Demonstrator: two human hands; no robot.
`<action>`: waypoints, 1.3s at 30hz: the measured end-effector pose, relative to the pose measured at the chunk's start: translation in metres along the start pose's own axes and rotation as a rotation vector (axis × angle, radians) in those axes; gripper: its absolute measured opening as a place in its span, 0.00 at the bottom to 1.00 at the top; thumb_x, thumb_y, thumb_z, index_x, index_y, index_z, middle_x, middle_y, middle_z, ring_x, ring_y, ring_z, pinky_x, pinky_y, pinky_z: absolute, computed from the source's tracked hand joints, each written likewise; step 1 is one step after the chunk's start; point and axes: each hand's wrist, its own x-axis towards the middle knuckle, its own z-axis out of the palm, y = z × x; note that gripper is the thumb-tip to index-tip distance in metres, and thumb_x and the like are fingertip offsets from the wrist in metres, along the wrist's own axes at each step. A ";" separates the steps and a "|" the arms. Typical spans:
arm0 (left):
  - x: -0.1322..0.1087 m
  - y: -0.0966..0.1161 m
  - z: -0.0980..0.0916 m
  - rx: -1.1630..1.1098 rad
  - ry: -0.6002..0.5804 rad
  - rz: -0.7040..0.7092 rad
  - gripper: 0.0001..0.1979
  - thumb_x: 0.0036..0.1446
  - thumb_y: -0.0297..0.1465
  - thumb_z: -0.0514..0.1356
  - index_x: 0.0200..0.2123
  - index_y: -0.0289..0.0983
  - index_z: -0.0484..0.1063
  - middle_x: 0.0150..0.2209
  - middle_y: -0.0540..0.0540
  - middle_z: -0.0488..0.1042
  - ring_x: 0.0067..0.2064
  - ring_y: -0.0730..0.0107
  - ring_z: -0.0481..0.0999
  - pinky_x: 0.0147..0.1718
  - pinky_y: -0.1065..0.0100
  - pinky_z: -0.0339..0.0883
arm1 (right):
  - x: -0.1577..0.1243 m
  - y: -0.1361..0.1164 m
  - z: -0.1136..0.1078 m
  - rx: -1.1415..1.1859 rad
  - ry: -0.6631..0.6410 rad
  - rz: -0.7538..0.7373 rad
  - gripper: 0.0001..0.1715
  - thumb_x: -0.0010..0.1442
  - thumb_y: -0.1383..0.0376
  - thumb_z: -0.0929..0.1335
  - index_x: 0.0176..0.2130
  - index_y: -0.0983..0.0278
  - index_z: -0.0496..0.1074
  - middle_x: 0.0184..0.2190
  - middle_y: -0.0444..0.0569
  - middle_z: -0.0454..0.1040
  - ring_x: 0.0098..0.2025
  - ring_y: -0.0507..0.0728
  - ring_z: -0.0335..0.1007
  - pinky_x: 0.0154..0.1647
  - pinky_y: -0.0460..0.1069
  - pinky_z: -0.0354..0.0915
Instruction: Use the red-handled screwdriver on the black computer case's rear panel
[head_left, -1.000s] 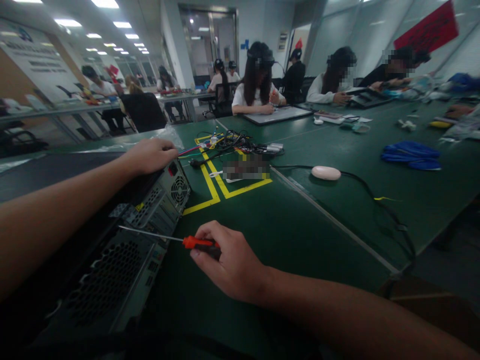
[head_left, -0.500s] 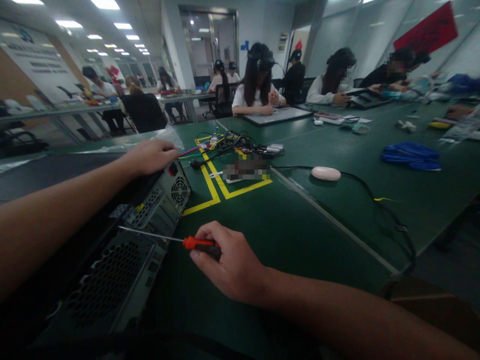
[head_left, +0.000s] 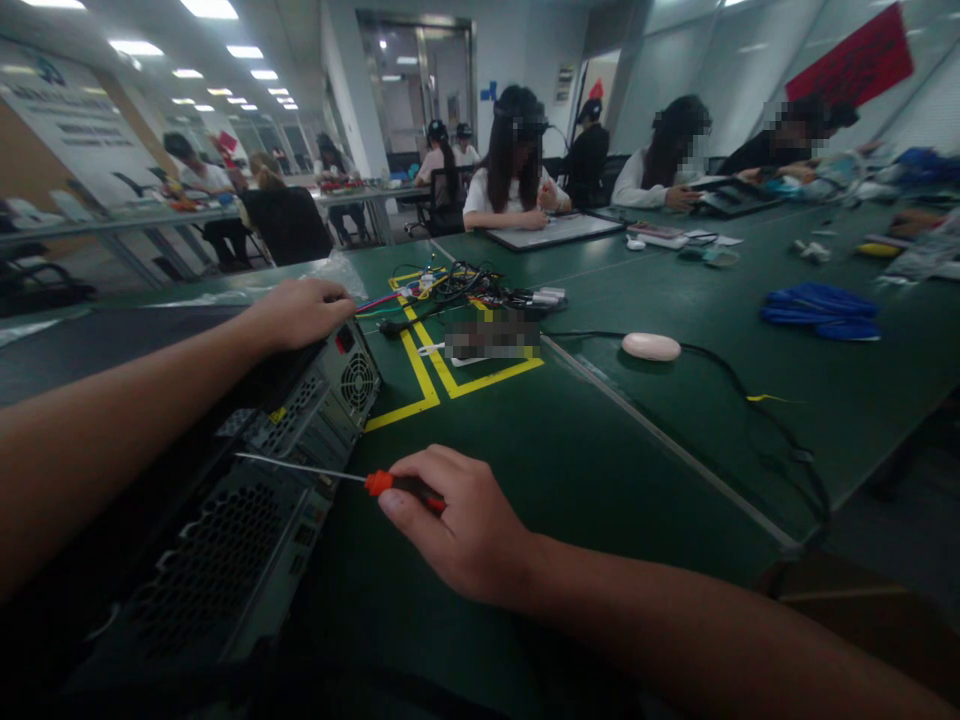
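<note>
A black computer case (head_left: 187, 430) lies at the left, its metal back with a fan grille (head_left: 358, 378) and honeycomb vents facing me. My left hand (head_left: 304, 308) rests on the top edge at the case's far corner, fingers curled over it; what they may grip is hidden. In my right hand (head_left: 454, 515), in front of the case back, is a screwdriver (head_left: 379, 483) with an orange and black handle. Its long thin shaft points left and its tip overlaps the case back near the upper edge; contact there is unclear.
Tangled cables (head_left: 469, 285) lie beyond the case by yellow tape (head_left: 499, 376). A pale oval object (head_left: 651, 347) sits on a black cord at the right, with a blue bundle (head_left: 821, 310) farther off. Several people sit across the green table (head_left: 637, 480).
The screwdriver handle has turned slightly between my right fingers, and the right thumb and fingers have shifted a little. My left hand has stayed on the case.
</note>
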 end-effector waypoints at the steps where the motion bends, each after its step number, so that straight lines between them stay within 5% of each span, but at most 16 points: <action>1: 0.000 0.000 0.000 -0.001 0.003 0.005 0.34 0.65 0.42 0.42 0.54 0.28 0.79 0.52 0.31 0.80 0.54 0.44 0.78 0.55 0.52 0.69 | 0.000 0.001 0.000 -0.006 -0.013 -0.001 0.15 0.73 0.57 0.67 0.43 0.65 0.78 0.36 0.49 0.77 0.37 0.55 0.73 0.40 0.50 0.66; 8: -0.001 0.002 -0.002 -0.006 -0.012 -0.001 0.34 0.64 0.42 0.42 0.54 0.28 0.79 0.54 0.30 0.79 0.55 0.43 0.78 0.55 0.53 0.69 | -0.002 -0.001 0.001 0.089 -0.053 0.044 0.15 0.68 0.58 0.70 0.51 0.64 0.72 0.38 0.48 0.79 0.37 0.55 0.74 0.39 0.49 0.68; 13: 0.000 0.004 -0.003 0.014 -0.021 -0.009 0.33 0.65 0.41 0.42 0.54 0.27 0.79 0.53 0.30 0.79 0.56 0.44 0.78 0.55 0.54 0.69 | -0.001 -0.001 0.000 0.082 -0.059 0.058 0.09 0.63 0.66 0.71 0.44 0.62 0.70 0.35 0.45 0.76 0.32 0.53 0.71 0.35 0.49 0.66; 39: 0.001 0.000 -0.002 0.060 -0.026 -0.001 0.33 0.66 0.42 0.41 0.54 0.30 0.79 0.53 0.34 0.80 0.54 0.49 0.78 0.53 0.58 0.69 | 0.000 -0.004 -0.002 0.042 -0.047 0.075 0.08 0.67 0.61 0.70 0.45 0.62 0.71 0.37 0.46 0.77 0.34 0.54 0.71 0.40 0.51 0.67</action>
